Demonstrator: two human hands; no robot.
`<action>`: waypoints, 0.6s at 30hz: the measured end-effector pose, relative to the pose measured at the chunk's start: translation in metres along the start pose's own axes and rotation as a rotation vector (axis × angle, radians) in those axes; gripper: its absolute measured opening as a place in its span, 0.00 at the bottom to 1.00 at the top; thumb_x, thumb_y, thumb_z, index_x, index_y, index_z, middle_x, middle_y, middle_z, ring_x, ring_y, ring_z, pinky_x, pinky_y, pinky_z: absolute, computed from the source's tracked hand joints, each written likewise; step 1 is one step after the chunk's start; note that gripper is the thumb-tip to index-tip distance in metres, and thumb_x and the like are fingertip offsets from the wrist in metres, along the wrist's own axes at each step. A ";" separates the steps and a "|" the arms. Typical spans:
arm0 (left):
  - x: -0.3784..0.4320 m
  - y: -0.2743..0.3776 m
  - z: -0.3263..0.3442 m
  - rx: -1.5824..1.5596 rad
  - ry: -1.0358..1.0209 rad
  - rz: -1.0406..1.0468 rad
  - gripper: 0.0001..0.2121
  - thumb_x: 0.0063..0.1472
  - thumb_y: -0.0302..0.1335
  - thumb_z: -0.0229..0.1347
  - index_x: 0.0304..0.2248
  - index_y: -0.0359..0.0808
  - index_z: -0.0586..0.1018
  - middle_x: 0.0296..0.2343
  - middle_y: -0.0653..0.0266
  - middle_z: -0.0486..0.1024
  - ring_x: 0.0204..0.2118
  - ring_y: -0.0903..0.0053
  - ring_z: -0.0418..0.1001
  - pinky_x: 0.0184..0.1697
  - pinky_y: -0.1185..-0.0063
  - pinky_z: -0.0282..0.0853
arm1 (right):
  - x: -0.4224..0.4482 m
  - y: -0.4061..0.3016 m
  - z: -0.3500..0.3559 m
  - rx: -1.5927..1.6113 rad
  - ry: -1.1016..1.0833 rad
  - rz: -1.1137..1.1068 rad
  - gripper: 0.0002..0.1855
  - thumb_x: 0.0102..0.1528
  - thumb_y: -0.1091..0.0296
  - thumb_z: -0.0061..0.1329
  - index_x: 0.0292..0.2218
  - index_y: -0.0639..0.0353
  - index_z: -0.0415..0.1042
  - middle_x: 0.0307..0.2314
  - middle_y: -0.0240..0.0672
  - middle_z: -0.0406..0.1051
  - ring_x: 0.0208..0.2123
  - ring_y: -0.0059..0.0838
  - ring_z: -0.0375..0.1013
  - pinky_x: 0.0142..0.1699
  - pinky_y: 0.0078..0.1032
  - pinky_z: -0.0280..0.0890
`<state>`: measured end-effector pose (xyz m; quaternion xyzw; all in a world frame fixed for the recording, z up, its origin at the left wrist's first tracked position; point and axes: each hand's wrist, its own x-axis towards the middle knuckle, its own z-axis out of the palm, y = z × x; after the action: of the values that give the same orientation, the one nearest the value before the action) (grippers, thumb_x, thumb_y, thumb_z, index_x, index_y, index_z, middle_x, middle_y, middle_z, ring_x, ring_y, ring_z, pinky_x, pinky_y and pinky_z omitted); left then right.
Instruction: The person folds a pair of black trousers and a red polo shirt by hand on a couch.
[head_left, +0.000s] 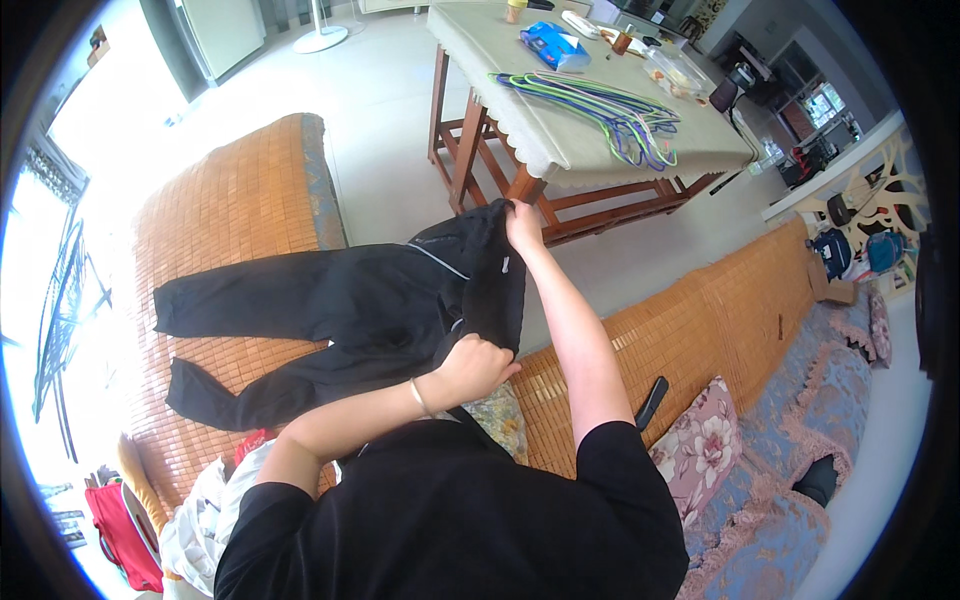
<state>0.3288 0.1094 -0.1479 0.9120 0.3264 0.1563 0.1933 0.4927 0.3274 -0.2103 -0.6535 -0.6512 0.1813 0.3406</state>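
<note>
A pair of black trousers (375, 292) stretches out in front of me, with its legs across a bamboo-tile mat (232, 202) on a couch to the left. My left hand (476, 364), below a bangle on the wrist, is closed on the near side of the waistband. At the far side of the waist, my right hand (523, 225) grips the other end. Between my hands the waist opening is spread, showing the inside and a small white tag (505, 265). Pale piping runs along a pocket. Some of my left fingers are hidden.
Right of the trousers stands a cloth-covered wooden table (517, 127) carrying several plastic-coated hangers (600, 105) and a blue tissue pack (553, 46). A matted sofa (697, 300) with a floral cushion (705, 446) and a black remote (652, 403) lies at right. White bags (202, 517) are at lower left.
</note>
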 end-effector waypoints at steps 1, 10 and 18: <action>-0.004 0.004 -0.003 0.003 0.003 -0.007 0.16 0.57 0.38 0.52 0.18 0.36 0.75 0.14 0.57 0.71 0.20 0.64 0.73 0.28 0.71 0.68 | 0.000 0.003 0.003 0.003 -0.005 -0.005 0.13 0.55 0.64 0.40 0.37 0.60 0.72 0.31 0.52 0.72 0.38 0.54 0.70 0.43 0.43 0.63; -0.023 0.033 -0.010 -0.001 -0.139 0.397 0.17 0.55 0.41 0.52 0.15 0.40 0.75 0.15 0.67 0.69 0.25 0.72 0.70 0.35 0.76 0.61 | 0.004 0.022 0.005 0.072 -0.037 0.024 0.14 0.53 0.59 0.42 0.35 0.56 0.73 0.32 0.50 0.72 0.40 0.51 0.69 0.42 0.39 0.64; -0.002 0.034 0.000 -0.018 -0.152 0.547 0.13 0.51 0.38 0.53 0.16 0.41 0.76 0.23 0.69 0.69 0.32 0.74 0.66 0.39 0.76 0.58 | 0.044 0.071 -0.005 -0.058 -0.020 0.138 0.16 0.51 0.62 0.44 0.40 0.56 0.73 0.39 0.47 0.71 0.44 0.46 0.69 0.48 0.36 0.63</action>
<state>0.3455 0.0845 -0.1326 0.9735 0.0513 0.1366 0.1758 0.5513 0.3749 -0.2465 -0.7044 -0.6131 0.1920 0.3018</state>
